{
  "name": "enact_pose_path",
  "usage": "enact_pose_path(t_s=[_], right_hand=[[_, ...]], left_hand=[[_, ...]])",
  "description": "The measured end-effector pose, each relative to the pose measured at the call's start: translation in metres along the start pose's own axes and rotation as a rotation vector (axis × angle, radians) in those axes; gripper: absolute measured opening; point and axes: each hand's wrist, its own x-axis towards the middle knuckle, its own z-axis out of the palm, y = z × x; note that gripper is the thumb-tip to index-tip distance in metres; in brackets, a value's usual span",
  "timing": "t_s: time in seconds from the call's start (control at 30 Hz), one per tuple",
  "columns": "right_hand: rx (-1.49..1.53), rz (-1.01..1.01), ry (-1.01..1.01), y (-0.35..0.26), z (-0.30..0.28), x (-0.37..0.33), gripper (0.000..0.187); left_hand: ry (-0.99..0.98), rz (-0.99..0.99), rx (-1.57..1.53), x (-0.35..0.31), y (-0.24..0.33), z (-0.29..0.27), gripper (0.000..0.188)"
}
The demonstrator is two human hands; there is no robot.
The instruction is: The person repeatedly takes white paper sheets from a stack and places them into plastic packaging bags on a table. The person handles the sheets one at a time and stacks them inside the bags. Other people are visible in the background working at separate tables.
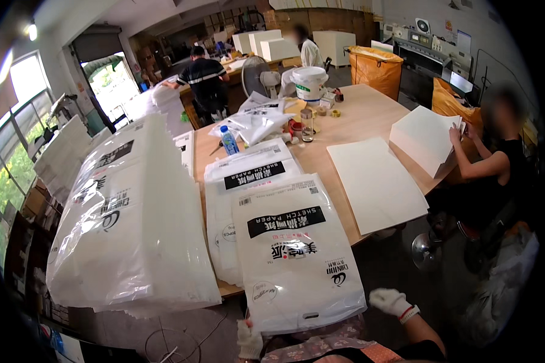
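Note:
A clear plastic bag of white paper [297, 260], printed in black, lies over the table's front edge with its lower end overhanging towards me. My left hand [249, 342], in a white knitted glove, is closed at the bag's lower left corner; part of its fingers is hidden. To the right of the bag, apart from its edge, my right hand [393, 302] hovers in a white glove with a red-trimmed cuff. Its fingers are loosely stretched and hold nothing. Beneath the front bag lie more printed bags [221, 199].
A tall pile of filled bags [127, 230] stands at the left. White sheets [378, 184] lie on the wooden table [369, 109]; at right a seated person handles a paper stack [424, 136]. Farther back are a blue-capped bottle [229, 140], a glass [307, 126], a white bucket [309, 85] and a fan [257, 75].

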Motion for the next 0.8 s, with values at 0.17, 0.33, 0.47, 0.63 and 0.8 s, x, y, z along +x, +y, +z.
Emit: enact_pose_path(t_s=[0.17,0.33,0.47,0.63,0.8], right_hand=[[1.291,0.14,0.09,0.057,0.124,0.104,0.04],[1.767,-0.107,-0.008,-0.113,0.08,0.137,0.032],[1.621,-0.26,0.165,-0.238,-0.039,0.176,0.031],[1.637,-0.45,-0.734,-0.399,-0.101,0.192,0.039],[1.251,-0.584,-0.719,-0.463,-0.077,0.18,0.026]], left_hand=[[-0.486,0.656,0.095,0.092,0.124,0.028,0.007],[-0.452,0.2,-0.696,0.082,0.218,-0.05,0.039],[0.387,0.804,-0.483,0.138,0.221,-0.151,0.043],[0.726,0.989,-0.191,0.261,0.263,-0.337,0.031],[0.544,0.789,-0.319,0.276,0.217,-0.419,0.028]])
